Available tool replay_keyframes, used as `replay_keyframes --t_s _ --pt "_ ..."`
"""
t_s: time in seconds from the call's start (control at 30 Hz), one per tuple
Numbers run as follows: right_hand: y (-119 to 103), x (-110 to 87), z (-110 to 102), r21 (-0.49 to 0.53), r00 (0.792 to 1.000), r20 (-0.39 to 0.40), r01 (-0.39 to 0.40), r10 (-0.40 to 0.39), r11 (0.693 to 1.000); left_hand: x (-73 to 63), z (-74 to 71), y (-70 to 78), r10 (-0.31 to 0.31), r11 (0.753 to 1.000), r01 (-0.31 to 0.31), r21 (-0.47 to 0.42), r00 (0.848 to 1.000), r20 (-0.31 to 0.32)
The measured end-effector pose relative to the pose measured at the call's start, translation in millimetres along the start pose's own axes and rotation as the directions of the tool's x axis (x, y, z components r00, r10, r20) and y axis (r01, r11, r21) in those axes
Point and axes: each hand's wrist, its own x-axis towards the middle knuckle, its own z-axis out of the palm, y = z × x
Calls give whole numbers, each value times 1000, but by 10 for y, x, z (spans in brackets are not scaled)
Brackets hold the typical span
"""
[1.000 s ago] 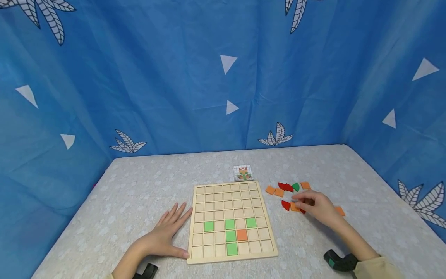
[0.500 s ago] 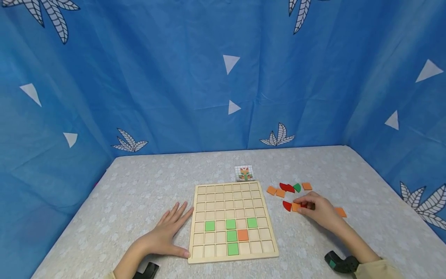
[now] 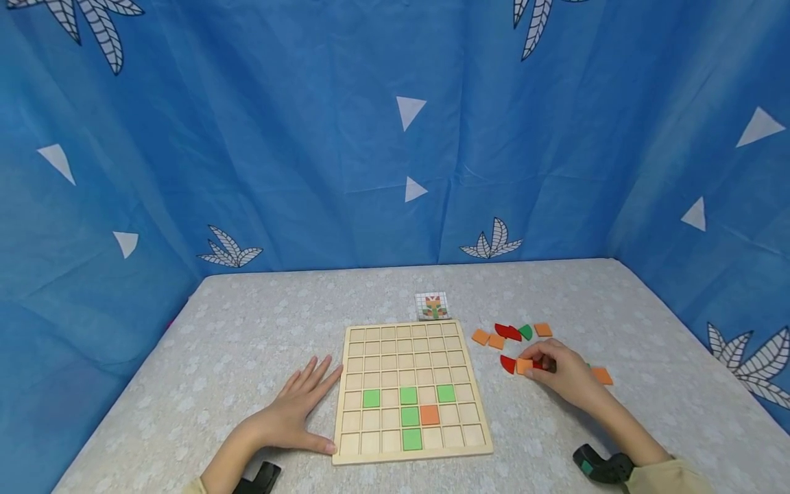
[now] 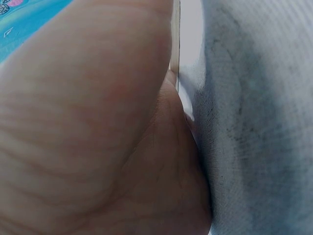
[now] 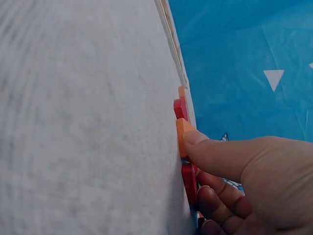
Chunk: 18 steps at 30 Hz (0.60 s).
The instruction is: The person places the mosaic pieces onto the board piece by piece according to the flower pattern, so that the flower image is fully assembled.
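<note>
In the head view my left hand (image 3: 286, 415) lies spread on the table, fingertips and thumb at the left edge of the wooden grid board (image 3: 364, 449). Several green tiles (image 3: 411, 439) and one orange tile (image 3: 429, 414) sit in its cells. To the right of the board, my right hand (image 3: 564, 370) pinches an orange square tile (image 3: 524, 366) low over the table. The right wrist view shows the thumb (image 5: 198, 139) on that tile, with a red piece (image 5: 190, 183) just under the fingers. My left palm (image 4: 88, 117) fills much of the left wrist view.
Behind the board is a small pattern card (image 3: 432, 306). Loose orange squares (image 3: 480, 337), red quarter-round pieces (image 3: 507, 331) and a green piece (image 3: 525, 332) lie right of the board. Another orange tile (image 3: 601, 375) is beyond my right wrist. A blue curtain (image 3: 333, 171) hangs behind the table.
My right fingertips have come down slightly and taken a pinch on the orange square tile. My left hand stays in place beside the board.
</note>
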Motion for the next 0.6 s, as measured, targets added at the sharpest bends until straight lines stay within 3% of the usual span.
replay_keyframes --t_s 0.37,0.6 --pt "-9 14 13 6 1000 17 -26 26 1000 10 -1 -18 16 1000 -16 7 1000 3" --pt "-13 29 6 32 1000 -3 -3 3 999 12 -10 -20 16 1000 -16 13 1000 5"
